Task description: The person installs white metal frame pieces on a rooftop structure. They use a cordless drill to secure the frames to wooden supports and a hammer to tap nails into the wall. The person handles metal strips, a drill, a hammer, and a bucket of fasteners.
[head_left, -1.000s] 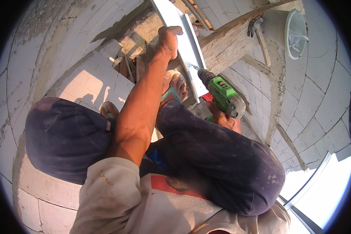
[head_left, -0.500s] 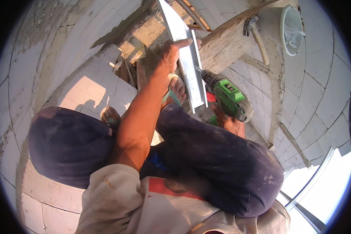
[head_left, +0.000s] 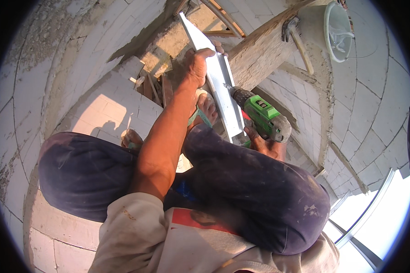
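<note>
Steadily does it: metal channel (head_left: 221,86) gripped in my left hand (head_left: 198,68), green drill (head_left: 264,113) in my right hand (head_left: 266,144).

The channel slants out in front of me, beyond my bent knee (head_left: 278,195), and my left hand clamps its upper part, thumb across the near side and fingertips curling past the far edge. My right hand is closed round the drill's handle, though the body hides much of that grip. The bit (head_left: 227,85) points at the channel's side; I can't tell whether it touches. To do this well, I'd want the bit square to the metal, pressure even, the left fingers well up from the tip, and my sandalled foot (head_left: 207,107), just beside the channel, out of the bit's line.
</note>
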